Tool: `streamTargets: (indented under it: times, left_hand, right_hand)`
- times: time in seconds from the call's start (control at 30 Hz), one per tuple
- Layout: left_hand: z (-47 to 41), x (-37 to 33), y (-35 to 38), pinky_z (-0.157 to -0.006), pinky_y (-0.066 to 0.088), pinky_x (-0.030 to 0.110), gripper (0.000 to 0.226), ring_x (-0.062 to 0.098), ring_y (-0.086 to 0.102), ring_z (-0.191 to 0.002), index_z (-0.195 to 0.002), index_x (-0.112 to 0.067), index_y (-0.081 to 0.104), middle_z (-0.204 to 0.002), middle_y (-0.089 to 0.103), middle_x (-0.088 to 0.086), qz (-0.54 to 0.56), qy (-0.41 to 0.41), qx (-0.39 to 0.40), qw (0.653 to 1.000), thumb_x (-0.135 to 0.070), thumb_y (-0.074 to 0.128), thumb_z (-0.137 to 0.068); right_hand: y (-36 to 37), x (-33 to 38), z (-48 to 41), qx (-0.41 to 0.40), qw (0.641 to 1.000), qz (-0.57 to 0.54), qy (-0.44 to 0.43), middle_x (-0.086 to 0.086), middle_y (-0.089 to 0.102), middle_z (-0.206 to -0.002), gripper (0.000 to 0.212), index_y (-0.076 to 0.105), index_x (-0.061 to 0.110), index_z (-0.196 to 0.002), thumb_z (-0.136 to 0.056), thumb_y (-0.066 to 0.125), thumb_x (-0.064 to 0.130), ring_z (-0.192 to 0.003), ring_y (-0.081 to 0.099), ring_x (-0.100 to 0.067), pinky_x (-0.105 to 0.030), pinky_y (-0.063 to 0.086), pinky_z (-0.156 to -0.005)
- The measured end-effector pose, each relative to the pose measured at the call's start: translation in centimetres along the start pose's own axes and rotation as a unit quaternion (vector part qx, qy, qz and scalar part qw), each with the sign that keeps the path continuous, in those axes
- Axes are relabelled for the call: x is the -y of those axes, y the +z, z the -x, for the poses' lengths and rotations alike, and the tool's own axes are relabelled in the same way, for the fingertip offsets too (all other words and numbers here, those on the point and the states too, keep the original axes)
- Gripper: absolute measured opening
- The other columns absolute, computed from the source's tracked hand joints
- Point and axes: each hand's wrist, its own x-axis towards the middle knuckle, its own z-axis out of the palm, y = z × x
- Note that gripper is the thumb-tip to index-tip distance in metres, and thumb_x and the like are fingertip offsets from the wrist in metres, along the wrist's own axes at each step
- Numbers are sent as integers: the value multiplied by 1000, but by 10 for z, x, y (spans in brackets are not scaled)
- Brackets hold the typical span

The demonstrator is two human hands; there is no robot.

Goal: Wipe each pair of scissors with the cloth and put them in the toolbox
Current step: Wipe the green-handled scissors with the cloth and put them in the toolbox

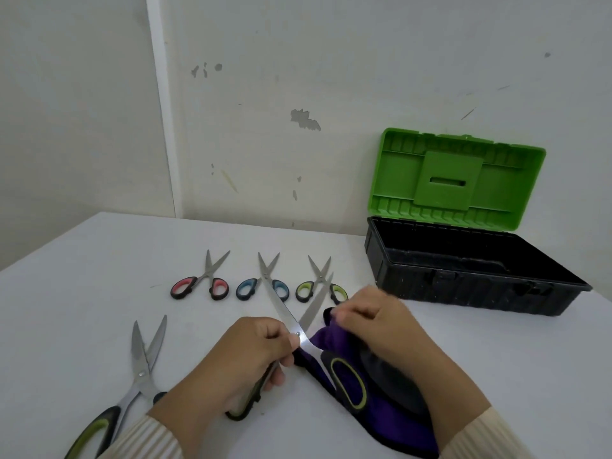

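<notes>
My left hand [245, 352] grips a large pair of black-and-green scissors [309, 318] near the pivot, blades spread wide and pointing away from me. My right hand [371, 321] pinches a purple cloth [374, 405] that lies under the scissors' right handle loop. A second large black-and-green pair [140, 372] lies at the near left. Three small pairs lie in a row further back: red-handled [202, 283], blue-handled [265, 283] and green-handled [319, 286]. The toolbox [463, 286], black with a raised green lid [457, 180], stands open at the right.
Everything rests on a white table [99, 293] set against a scuffed white wall. The table's left edge runs diagonally at the far left. Cream knitted sleeves cover both my forearms at the bottom of the view.
</notes>
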Motion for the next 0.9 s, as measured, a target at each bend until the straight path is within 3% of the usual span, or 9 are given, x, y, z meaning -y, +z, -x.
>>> streamTargets:
  times: [0.1, 0.27, 0.33, 0.47, 0.5, 0.57, 0.67, 0.8, 0.9]
  left_hand:
    - [-2, 0, -3, -47, 46, 27, 25, 19, 58, -47, -65, -9, 65, -62, 67, 7, 33, -2, 8, 999, -16, 64, -89]
    - [-6, -2, -14, -56, 55, 33, 17, 28, 68, -65, -92, 0, 69, -80, 73, 22, 173, -73, 44, 981, -15, 61, -89]
    - [-11, -1, -23, -56, 60, 33, 32, 32, 72, -68, -101, 6, 68, -87, 72, 28, 321, -104, 52, 940, -19, 65, -81]
    - [-18, 4, -23, -70, 60, 39, 62, 30, 75, -81, -107, 7, 63, -100, 73, 25, 552, -57, 39, 831, -49, 55, -81]
    - [-18, 5, -17, -76, 59, 40, 67, 30, 74, -88, -108, 5, 61, -103, 72, 24, 557, -44, 41, 828, -55, 53, -79]
    - [-17, 5, -2, -85, 57, 41, 64, 28, 71, -98, -110, 1, 58, -108, 71, 19, 491, -17, 50, 870, -53, 51, -76]
    - [-13, 6, 16, -85, 53, 37, 37, 21, 73, -90, -110, 1, 59, -109, 73, 17, 383, 11, 31, 923, -25, 55, -84]
    - [-14, 7, 13, -66, 60, 33, 17, 22, 73, -67, -91, 5, 61, -81, 76, 16, 363, -1, -50, 930, -7, 49, -94]
    - [-16, 7, 2, -61, 59, 32, 16, 20, 70, -58, -88, 1, 60, -70, 70, 14, 366, -11, -106, 925, -8, 49, -95]
  right_hand:
    - [11, 5, 3, 125, 991, 43, -23, -8, 55, -80, 33, 66, 6, -76, -82, 62, 38, -67, 50, -11, -25, 44, -69]
    - [8, 0, 1, 82, 994, -62, 36, 5, 52, -76, 29, 61, 10, -67, -86, 60, 33, -67, 51, -10, -25, 43, -67]
    - [7, -2, 1, 46, 989, -116, 77, 3, 54, -70, 29, 60, 16, -64, -87, 58, 33, -61, 51, -13, -26, 43, -61]
    - [15, 1, 0, -24, 970, -210, 116, -2, 50, -60, 34, 57, 0, -74, -89, 57, 31, -50, 47, -15, -28, 40, -51]
    - [18, 3, 0, -41, 969, -216, 110, -2, 49, -60, 35, 55, 1, -69, -89, 56, 31, -51, 46, -15, -27, 40, -51]
    - [25, 6, 0, -71, 976, -187, 82, 0, 46, -63, 38, 48, 10, -57, -89, 56, 28, -54, 43, -12, -23, 38, -54]
    - [37, 11, 2, -87, 993, -78, 12, -3, 50, -73, 34, 53, 6, -63, -89, 55, 27, -63, 47, -10, -14, 37, -58]
    - [39, 16, 6, 18, 997, -43, -61, 1, 63, -77, 19, 67, 13, -76, -88, 58, 26, -70, 55, -6, -16, 42, -64]
    - [22, 4, 2, 38, 997, -63, -33, 5, 64, -90, 13, 71, 24, -88, -85, 62, 17, -83, 58, -2, -14, 43, -75]
